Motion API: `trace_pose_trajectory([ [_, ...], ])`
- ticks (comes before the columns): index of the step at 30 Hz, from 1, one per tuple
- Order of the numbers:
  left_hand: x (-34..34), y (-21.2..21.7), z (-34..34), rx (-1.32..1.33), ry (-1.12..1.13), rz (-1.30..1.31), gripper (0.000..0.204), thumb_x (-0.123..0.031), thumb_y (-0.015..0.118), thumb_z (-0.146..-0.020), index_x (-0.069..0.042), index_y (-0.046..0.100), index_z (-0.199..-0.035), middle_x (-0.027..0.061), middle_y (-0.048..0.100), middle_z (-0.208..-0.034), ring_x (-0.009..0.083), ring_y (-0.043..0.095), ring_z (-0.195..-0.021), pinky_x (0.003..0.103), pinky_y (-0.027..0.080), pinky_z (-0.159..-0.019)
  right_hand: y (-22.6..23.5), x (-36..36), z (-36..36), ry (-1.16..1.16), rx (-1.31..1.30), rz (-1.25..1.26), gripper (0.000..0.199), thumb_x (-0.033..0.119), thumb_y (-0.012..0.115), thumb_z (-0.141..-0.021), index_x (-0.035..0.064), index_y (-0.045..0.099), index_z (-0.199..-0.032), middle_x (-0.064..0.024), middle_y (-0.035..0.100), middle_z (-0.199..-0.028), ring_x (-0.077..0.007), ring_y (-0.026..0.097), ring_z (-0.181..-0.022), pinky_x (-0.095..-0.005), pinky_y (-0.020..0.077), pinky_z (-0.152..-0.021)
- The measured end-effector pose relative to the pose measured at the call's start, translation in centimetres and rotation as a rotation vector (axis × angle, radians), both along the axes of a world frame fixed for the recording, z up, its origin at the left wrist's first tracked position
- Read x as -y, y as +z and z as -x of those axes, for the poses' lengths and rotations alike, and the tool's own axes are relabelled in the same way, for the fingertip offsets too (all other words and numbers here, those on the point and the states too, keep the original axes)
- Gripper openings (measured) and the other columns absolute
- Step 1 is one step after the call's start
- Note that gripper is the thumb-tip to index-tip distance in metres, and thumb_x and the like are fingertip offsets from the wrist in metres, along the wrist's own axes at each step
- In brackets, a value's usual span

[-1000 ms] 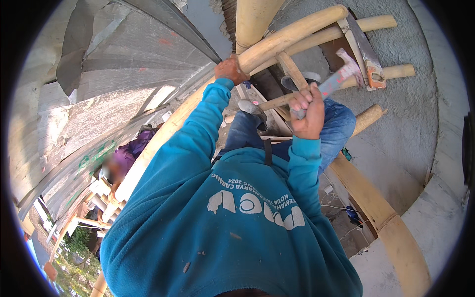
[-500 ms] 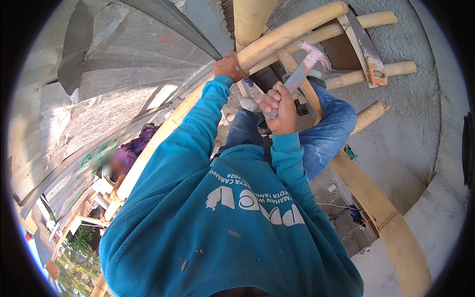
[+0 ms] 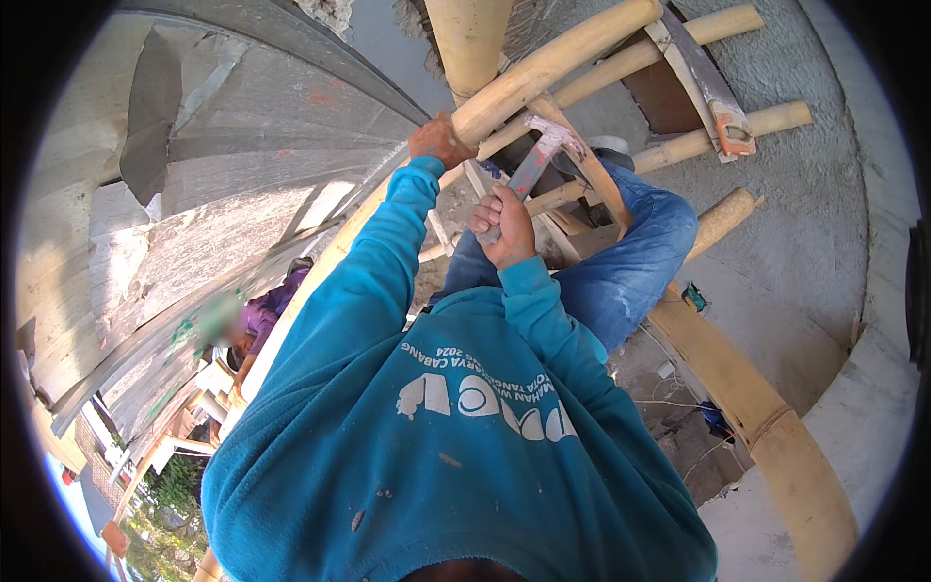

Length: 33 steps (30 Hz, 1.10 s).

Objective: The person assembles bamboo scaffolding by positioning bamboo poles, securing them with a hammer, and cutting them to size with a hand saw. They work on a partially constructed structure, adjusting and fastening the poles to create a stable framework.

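My right hand [image 3: 506, 228] is closed around the handle of a claw hammer [image 3: 531, 173]. The hammer's head, blotched pink and white, points up and right, close to a narrow wooden strip [image 3: 603, 182]. My left hand [image 3: 441, 144] is wrapped over a thick bamboo pole [image 3: 553, 70] that runs diagonally across the scaffold. Its fingertips are partly hidden behind the pole. Whether the hammer head touches anything, I cannot tell.
A handsaw [image 3: 713, 102] with an orange-edged handle rests across bamboo poles at upper right. Grey metal sheeting [image 3: 281, 107] stands on the left. A person in purple [image 3: 267, 310] is lower left. A curved bamboo length [image 3: 722, 373] passes my right side, above a floor with cables.
My right hand has moved left and slightly toward my body, carrying the hammer with it. The left hand keeps its hold on the pole.
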<state>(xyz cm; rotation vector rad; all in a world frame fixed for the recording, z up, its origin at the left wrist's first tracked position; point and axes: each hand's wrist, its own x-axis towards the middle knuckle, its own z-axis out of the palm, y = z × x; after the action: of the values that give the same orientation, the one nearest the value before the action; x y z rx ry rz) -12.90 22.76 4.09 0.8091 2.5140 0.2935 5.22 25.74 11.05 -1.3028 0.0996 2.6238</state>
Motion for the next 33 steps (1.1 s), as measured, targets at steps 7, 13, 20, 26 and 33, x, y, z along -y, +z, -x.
trace_pose_trajectory([
  [7, -0.5, 0.5, -0.3, 0.003, 0.010, 0.051, 0.079, -0.053, 0.082, -0.061, -0.007, 0.057, -0.121, 0.0200, 0.069, -0.111, 0.0358, 0.067, -0.103, 0.045, 0.052, -0.089, 5.4, -8.7, -7.9, -0.141, 0.069, -0.438, 0.017, 0.018, 0.055, -0.099, 0.0132, 0.042, -0.089, 0.0043, 0.038, -0.062, -0.0073, 0.037, -0.049, -0.0277, 0.0349, -0.045],
  [13, -0.7, 1.6, -0.6, 0.059, 0.008, -0.009, 0.082, -0.052, 0.083, -0.062, -0.007, 0.057, -0.125, 0.0199, 0.068, -0.117, 0.0330, 0.065, -0.111, 0.042, 0.051, -0.093, 7.4, -8.9, -13.4, -0.139, 0.200, -0.555, 0.017, 0.017, 0.057, -0.098, 0.0106, 0.044, -0.089, 0.0031, 0.039, -0.061, -0.0075, 0.037, -0.045, -0.0279, 0.0324, -0.039],
  [20, -0.2, -0.2, 0.2, -0.006, -0.003, -0.011, 0.091, -0.056, 0.088, -0.059, -0.006, 0.053, -0.126, 0.0198, 0.067, -0.115, 0.0352, 0.065, -0.107, 0.044, 0.051, -0.093, 6.9, -9.0, -14.9, -0.070, 0.354, -0.549, 0.016, 0.016, 0.060, -0.097, 0.0078, 0.049, -0.089, 0.0015, 0.042, -0.062, -0.0083, 0.041, -0.046, -0.0288, 0.0358, -0.038],
  [26, -4.1, 1.1, -0.4, -0.102, 0.003, 0.059, 0.095, -0.061, 0.088, -0.055, -0.006, 0.052, -0.124, 0.0206, 0.065, -0.116, 0.0365, 0.065, -0.107, 0.045, 0.051, -0.092, 5.6, -11.4, -13.3, 0.067, 0.410, -0.593, 0.021, 0.018, 0.063, -0.096, 0.0058, 0.051, -0.084, 0.0021, 0.043, -0.059, -0.0076, 0.041, -0.044, -0.0287, 0.0365, -0.038],
  [33, -5.1, 1.5, -0.3, 0.037, 0.056, 0.173, 0.083, -0.057, 0.085, -0.062, -0.005, 0.054, -0.119, 0.0210, 0.070, -0.107, 0.0380, 0.069, -0.099, 0.046, 0.054, -0.087, 5.5, -13.0, -10.4, 0.365, 0.523, -0.784, 0.021, 0.020, 0.063, -0.096, 0.0040, 0.056, -0.084, 0.0002, 0.050, -0.059, -0.0074, 0.046, -0.046, -0.0288, 0.0375, -0.042],
])
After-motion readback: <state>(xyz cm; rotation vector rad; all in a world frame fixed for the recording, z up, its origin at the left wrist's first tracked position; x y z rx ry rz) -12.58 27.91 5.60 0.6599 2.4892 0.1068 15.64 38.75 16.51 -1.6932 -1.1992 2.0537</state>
